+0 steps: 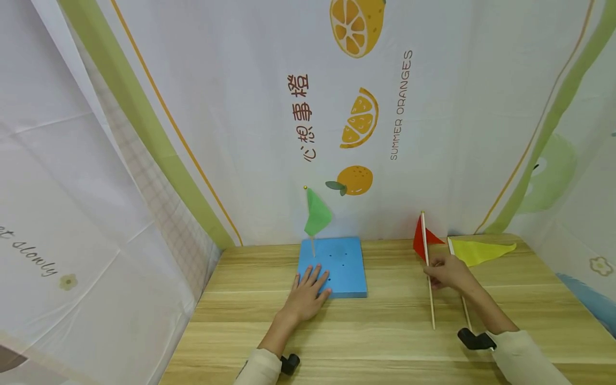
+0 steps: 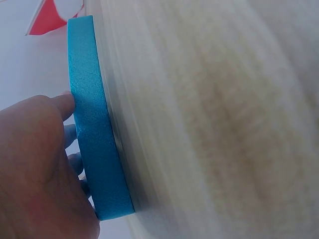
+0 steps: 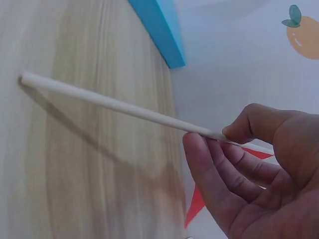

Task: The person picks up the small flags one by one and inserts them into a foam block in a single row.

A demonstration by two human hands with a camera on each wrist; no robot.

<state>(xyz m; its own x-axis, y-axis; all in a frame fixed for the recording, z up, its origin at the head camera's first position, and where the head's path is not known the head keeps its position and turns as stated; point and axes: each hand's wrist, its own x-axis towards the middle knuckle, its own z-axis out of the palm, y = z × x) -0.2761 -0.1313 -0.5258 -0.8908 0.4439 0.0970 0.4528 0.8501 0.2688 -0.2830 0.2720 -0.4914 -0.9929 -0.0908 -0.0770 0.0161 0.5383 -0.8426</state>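
Note:
My left hand (image 1: 305, 300) rests with spread, straight fingers on the near left part of a blue foam block (image 1: 353, 275). Small dark holes dot the block's top, and a green flag (image 1: 317, 214) stands in its back left part. In the left wrist view the fingers lie over the block's face, the thumb at its edge. My right hand (image 1: 449, 271) pinches the wooden stick of a red flag (image 1: 420, 241) between thumb and fingers. In the right wrist view the stick (image 3: 109, 102) slants, its lower end close to the tabletop with a shadow beside it.
A yellow flag (image 1: 481, 252) lies on the wooden table (image 1: 385, 342) to the right, its stick partly under my right forearm. Behind the table's far edge hangs a white curtain (image 1: 231, 133) with orange prints; more cloth hangs at both sides.

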